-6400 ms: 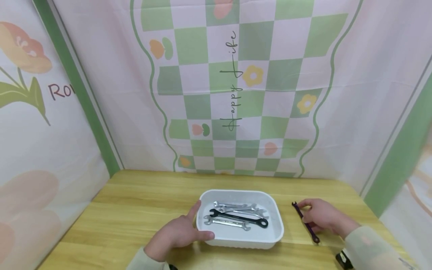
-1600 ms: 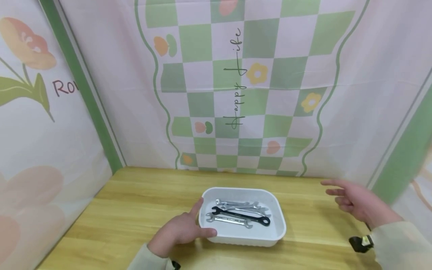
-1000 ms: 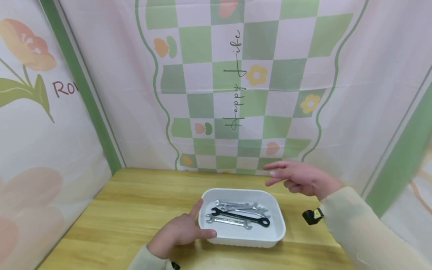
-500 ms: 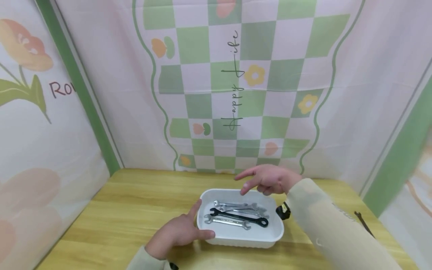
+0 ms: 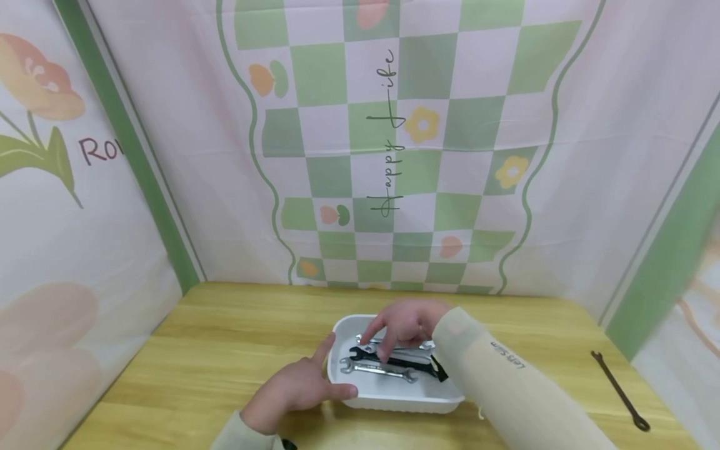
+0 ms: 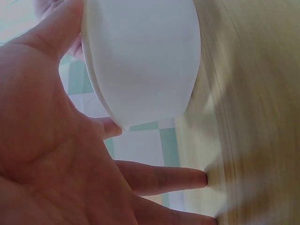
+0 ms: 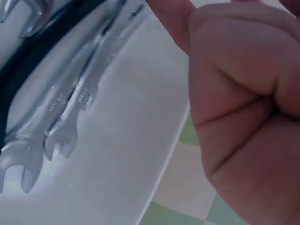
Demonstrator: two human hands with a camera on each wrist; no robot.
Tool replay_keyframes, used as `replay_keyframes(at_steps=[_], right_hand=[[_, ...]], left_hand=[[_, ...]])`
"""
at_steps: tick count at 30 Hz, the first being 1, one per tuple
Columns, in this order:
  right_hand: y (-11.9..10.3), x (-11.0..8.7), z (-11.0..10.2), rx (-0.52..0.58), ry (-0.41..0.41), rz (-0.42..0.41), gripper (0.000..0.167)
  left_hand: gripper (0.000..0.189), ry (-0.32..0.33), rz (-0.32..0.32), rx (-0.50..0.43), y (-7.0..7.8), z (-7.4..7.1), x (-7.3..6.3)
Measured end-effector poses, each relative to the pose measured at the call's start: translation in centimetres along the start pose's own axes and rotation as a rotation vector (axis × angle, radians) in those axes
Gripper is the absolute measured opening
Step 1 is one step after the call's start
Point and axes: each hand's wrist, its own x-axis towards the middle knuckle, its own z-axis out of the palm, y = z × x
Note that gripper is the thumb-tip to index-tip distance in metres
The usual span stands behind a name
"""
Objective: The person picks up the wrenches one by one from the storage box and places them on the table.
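Observation:
My left hand [image 5: 298,384] rests at the left end of a white plastic tray [image 5: 405,404], thumb over the front rim and index finger at the far left corner. In the left wrist view its other straight fingers [image 6: 164,179] touch the table. My right hand [image 5: 407,322] reaches over the tray, thumb and index finger apart, just above the wrenches. Inside lie a black combination wrench [image 5: 368,357], a silver open-end wrench [image 5: 374,370] in front, and more silver wrenches [image 7: 28,150] behind, partly hidden by the right hand. I cannot tell whether its fingertips touch any.
A dark wrench [image 5: 621,394] lies alone on the wooden table [image 5: 242,331] at the far right. A printed cloth [image 5: 422,206] hangs behind the table, with another cloth panel on the left.
The right hand has left the dark wrench, now farther right on the table, and swung left and down over the tray. The left hand stays on the tray.

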Motion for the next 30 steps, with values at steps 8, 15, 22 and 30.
replay_keyframes(at_steps=[8, 15, 22, 30], right_hand=[[-0.3, 0.8, 1.7, -0.144, 0.065, 0.016, 0.040], [-0.7, 1.3, 3.3, -0.353, 0.176, -0.003, 0.041], [-0.7, 2.0, 4.4, -0.509, 0.215, -0.039, 0.044], [-0.8, 2.3, 5.0, -0.647, 0.234, -0.092, 0.051]], left_hand=[[0.118, -0.003, -0.004, 0.002, -0.1, -0.2, -0.1], [0.118, -0.004, 0.010, 0.009, -0.3, 0.1, 0.1], [0.118, -0.006, 0.007, 0.016, -0.2, 0.0, 0.2], [0.117, -0.010, 0.003, 0.017, -0.1, 0.0, 0.2]])
